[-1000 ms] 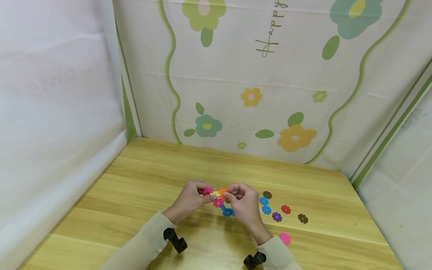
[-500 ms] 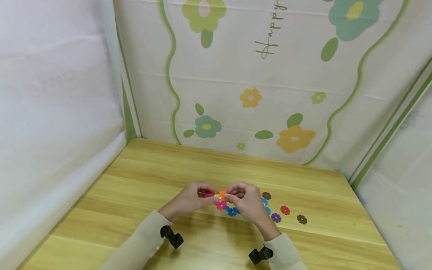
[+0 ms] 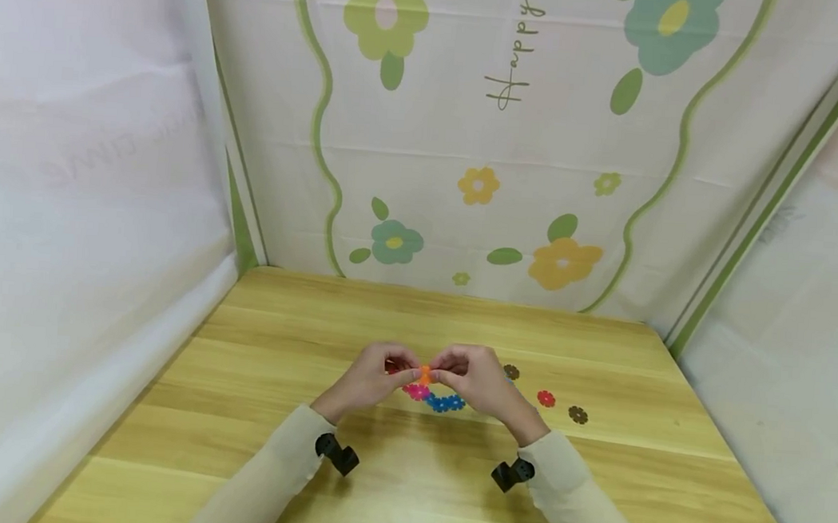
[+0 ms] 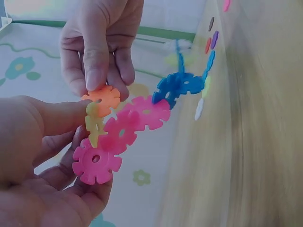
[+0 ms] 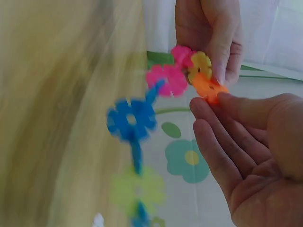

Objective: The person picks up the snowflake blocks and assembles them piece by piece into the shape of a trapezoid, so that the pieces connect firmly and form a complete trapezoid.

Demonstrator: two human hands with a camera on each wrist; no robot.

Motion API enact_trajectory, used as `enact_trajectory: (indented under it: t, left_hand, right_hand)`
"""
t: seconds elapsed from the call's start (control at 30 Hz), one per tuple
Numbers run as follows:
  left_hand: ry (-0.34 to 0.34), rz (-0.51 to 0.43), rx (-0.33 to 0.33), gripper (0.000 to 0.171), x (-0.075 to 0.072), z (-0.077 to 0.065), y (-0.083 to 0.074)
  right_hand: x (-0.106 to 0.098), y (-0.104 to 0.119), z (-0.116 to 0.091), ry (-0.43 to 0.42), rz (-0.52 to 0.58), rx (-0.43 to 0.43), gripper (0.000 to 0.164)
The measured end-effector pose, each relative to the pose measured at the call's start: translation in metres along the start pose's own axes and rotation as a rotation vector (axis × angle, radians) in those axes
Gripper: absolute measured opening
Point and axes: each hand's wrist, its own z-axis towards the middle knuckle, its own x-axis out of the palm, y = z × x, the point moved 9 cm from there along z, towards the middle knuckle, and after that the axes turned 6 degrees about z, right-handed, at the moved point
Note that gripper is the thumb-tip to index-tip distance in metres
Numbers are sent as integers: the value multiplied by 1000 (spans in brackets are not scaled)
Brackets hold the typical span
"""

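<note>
Plastic snowflake discs are joined into a chain between both hands above the table. My right hand [image 3: 480,381] pinches an orange snowflake disc [image 3: 425,375] between thumb and fingers. With my left hand [image 3: 369,377] I grip the joined end; its thumb presses by a yellow disc [image 4: 94,124], and its fingers lie behind a pink disc [image 4: 96,161]. The orange and yellow discs touch edge to edge; how deep their slots mesh cannot be told. From the pink discs [image 3: 418,392] the chain runs to blue discs [image 3: 445,404] and a yellow-green disc [image 5: 137,191], blurred in the right wrist view.
Loose discs lie right of my right hand: a red one [image 3: 546,399] and brown ones [image 3: 578,415], [image 3: 511,372]. The wooden table [image 3: 300,318] ends at a flower-printed cloth wall [image 3: 427,134]. White cloth sides stand left and right.
Both hands have come closer together around the orange disc and risen slightly. The yellow disc is now covered in the head view. The pink disc near my right sleeve is out of sight.
</note>
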Motion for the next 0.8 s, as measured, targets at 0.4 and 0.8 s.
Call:
enact_trajectory:
  t: [0.4, 0.8]
  left_hand:
    - [-11, 9, -40, 9, -11, -5, 5]
    - [6, -4, -15, 11, -9, -6, 9]
  right_hand:
    - [-69, -58, -15, -34, -225, 171, 9]
    - [-49, -114, -5, 66, -252, 242, 20]
